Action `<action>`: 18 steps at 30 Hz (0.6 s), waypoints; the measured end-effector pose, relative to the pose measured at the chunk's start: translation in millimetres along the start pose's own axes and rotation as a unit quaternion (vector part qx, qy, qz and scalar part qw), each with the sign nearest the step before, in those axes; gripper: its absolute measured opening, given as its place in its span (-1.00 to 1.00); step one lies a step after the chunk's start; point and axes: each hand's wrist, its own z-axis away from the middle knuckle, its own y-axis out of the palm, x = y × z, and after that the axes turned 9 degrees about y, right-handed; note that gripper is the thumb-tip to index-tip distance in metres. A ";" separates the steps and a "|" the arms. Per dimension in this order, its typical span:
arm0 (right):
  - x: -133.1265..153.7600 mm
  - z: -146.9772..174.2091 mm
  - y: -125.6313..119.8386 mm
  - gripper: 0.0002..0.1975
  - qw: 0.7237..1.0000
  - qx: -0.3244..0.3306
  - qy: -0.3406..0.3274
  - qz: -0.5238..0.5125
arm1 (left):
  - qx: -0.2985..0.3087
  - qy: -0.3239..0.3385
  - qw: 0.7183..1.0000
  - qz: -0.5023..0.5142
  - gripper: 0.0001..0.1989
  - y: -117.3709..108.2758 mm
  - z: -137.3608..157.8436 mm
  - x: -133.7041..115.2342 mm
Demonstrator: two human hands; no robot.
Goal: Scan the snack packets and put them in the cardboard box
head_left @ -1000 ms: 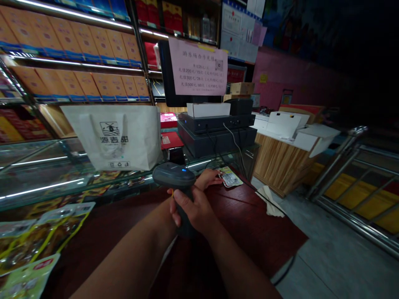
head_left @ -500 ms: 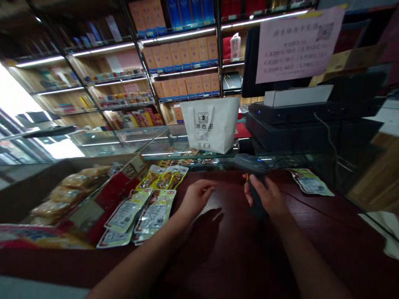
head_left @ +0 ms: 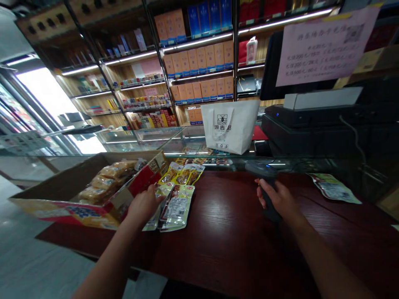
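Note:
My left hand [head_left: 144, 204] is at the left pile of green-and-white snack packets, its thumb and forefinger closed on the upper edge of one packet [head_left: 164, 190]. The hand covers part of that packet. My right hand [head_left: 277, 198] is wrapped round the handle of a dark barcode scanner [head_left: 268, 193], held above the brown counter, its head pointing away to the left with a small blue light on top. Beside the left pile lies another green-and-white packet [head_left: 178, 207], overlapping others. Yellow snack packets [head_left: 181, 173] lie just behind.
An open cardboard box [head_left: 59, 207] of wrapped bread [head_left: 107, 180] stands on the left. A white bag [head_left: 230, 128] stands behind the counter top [head_left: 215, 224] on glass. One packet [head_left: 335, 187] lies at the right, near a monitor with a pink sheet [head_left: 326, 50].
My left hand has moved left from over the bare counter onto the left packet pile. My right hand still holds the scanner. The view has swung a little to the left.

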 end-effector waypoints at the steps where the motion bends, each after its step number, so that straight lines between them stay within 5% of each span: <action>1: -2.3 -0.9 0.6 -0.48 1.000 0.001 0.004 0.005 | 0.003 -0.003 1.000 0.004 -0.42 0.6 -0.6 0.9; 9: -13.9 -5.1 2.1 -0.51 0.999 0.012 0.021 0.043 | -0.105 0.004 0.994 -0.030 -0.25 -1.4 3.1 -0.4; 14: -13.4 -5.5 4.2 -0.52 0.999 0.016 0.010 0.050 | -0.168 0.028 0.980 0.103 -0.67 -28.2 11.1 -13.5; 16: -11.4 -4.2 5.5 -0.54 0.999 0.011 0.006 0.051 | -0.234 0.067 0.942 0.233 -0.73 -35.3 7.6 -32.5; 18: -8.9 -2.6 6.4 -0.55 0.999 0.006 0.001 0.053 | -0.266 0.094 0.860 0.426 -0.70 -34.4 -2.7 -62.8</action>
